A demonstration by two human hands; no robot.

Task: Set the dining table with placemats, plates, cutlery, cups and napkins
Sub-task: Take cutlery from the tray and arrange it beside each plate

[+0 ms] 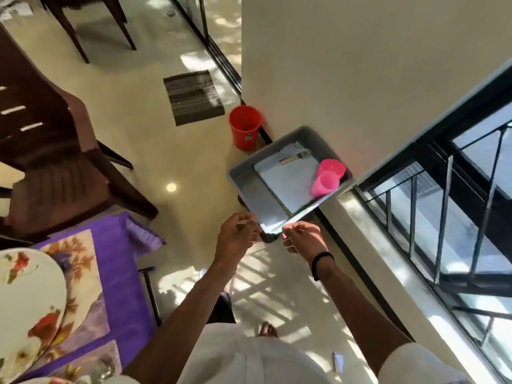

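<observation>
Both hands (273, 236) reaching twd grey tray (243, 178); pink cups (327, 177), fork (295, 157) inside.

Cups (328, 174) and fork (295, 157), seemingly, inside tray (243, 180).

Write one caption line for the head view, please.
Both hands, left and right, reach toward a grey tray holding pink cups.

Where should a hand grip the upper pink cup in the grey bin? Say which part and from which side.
Grip the pink cup by its open rim, coming from above. It stands mouth-up in the far corner of the grey bin, hard against the bin wall with the other pink cup lying against it, so its sides are crowded. The rim looks like the freest part.
</observation>
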